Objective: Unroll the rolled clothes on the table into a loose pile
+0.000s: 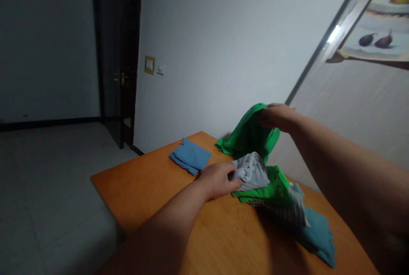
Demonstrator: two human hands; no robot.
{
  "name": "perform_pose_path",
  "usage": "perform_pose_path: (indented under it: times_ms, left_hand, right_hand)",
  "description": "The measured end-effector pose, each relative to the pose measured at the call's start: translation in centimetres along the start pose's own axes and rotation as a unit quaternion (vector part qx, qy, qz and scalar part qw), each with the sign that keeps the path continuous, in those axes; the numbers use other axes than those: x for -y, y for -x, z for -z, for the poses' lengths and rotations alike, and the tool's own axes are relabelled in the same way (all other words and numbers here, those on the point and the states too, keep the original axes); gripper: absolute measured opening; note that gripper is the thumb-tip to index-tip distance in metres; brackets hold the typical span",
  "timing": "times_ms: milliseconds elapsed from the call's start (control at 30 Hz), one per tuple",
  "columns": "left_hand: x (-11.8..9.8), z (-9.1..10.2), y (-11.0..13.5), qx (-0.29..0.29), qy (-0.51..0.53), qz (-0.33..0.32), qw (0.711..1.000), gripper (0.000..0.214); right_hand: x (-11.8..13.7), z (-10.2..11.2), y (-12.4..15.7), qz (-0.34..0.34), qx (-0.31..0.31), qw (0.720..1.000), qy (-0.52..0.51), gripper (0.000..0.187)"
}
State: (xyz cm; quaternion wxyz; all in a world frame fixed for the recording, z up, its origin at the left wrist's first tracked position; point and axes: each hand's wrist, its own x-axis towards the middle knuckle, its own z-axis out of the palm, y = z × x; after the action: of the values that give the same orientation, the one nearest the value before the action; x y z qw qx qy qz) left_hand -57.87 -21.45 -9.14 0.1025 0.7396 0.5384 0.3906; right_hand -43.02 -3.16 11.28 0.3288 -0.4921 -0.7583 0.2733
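My right hand point(278, 116) is closed on a green cloth point(247, 132) and holds it up near the wall; its lower left corner touches the table. With thumb and fingers, my left hand point(220, 179) pinches the edge of a light grey folded garment point(254, 170). That garment rests on a bright green folded cloth point(277, 187). A striped cloth point(292, 213) and a blue-teal folded cloth point(318, 230) lie under and beside these, nearer to me. Left of the raised cloth, a blue folded cloth point(191, 155) sits apart on the table.
The orange-brown wooden table point(143, 190) stands against a white wall point(211, 53). Its left edge drops to a tiled floor point(47, 190). A dark door point(118, 75) is at the back left, and a painting of fruit point(380, 32) hangs at upper right.
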Motion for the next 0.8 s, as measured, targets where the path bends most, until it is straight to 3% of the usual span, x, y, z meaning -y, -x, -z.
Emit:
perform_pose_path:
  times_ms: [133,267,433,567,733,800]
  left_hand:
    - [0.1,0.2,-0.5,-0.069,0.004,0.039,0.997,0.022]
    - [0.8,0.6,-1.1,-0.174,0.101,0.067,0.977,0.018]
    - [1.8,1.4,-1.7,-0.268,0.24,0.085,0.929,0.018]
    - [2.4,1.8,-1.8,-0.304,0.225,0.102,0.92,0.017]
    - [3.1,2.0,-1.9,-0.44,0.129,0.125,0.88,0.016]
    - [3.4,1.8,-2.0,-0.438,0.142,0.12,0.88,0.022]
  right_hand:
    - [-2.6,-0.5,2.9,-0.049,0.099,0.992,0.054,0.025]
    - [-3.4,-0.9,5.0,0.001,0.227,0.965,0.133,0.024]
    - [-3.8,-2.4,7.3,0.047,0.315,0.933,0.165,0.021]
    - [-3.6,-3.2,8.4,0.068,0.287,0.949,0.112,0.02]
    - [-2.1,-2.1,8.5,0.086,0.188,0.976,-0.063,0.017]
    - [-1.3,-1.4,8.4,0.069,0.155,0.978,-0.121,0.014]
